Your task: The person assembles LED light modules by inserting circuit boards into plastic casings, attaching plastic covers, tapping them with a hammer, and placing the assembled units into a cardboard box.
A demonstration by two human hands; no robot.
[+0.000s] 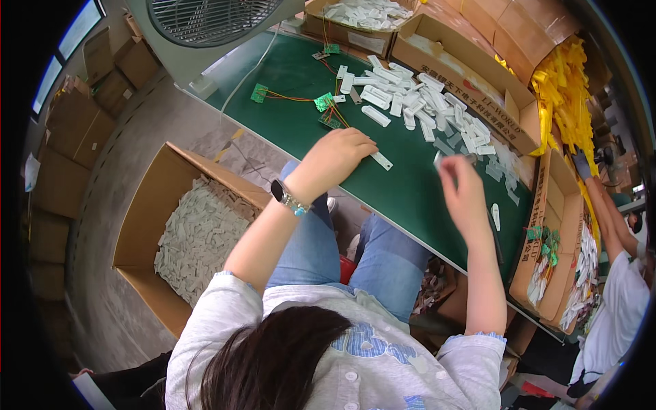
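My left hand (336, 160) is closed over the near edge of the green table, a watch and bracelet on its wrist. From under its fingers sticks a flat white strip (383, 161) with a small hole at its end. My right hand (463, 195) is held over the table, thumb and fingers pinched. Something small and pale shows at its fingertips, too blurred to name. Beyond the hands lies a loose pile of white plastic casings (410, 99). Green circuit boards (324, 102) with red and yellow wires lie just past my left hand.
A cardboard box of white pieces (123, 239) stands on the floor at left. Cardboard trays (471, 85) line the table's far side; another tray (523, 277) at right holds wired boards. A grey fan (140, 17) stands far left. Another person (615, 294) works at right.
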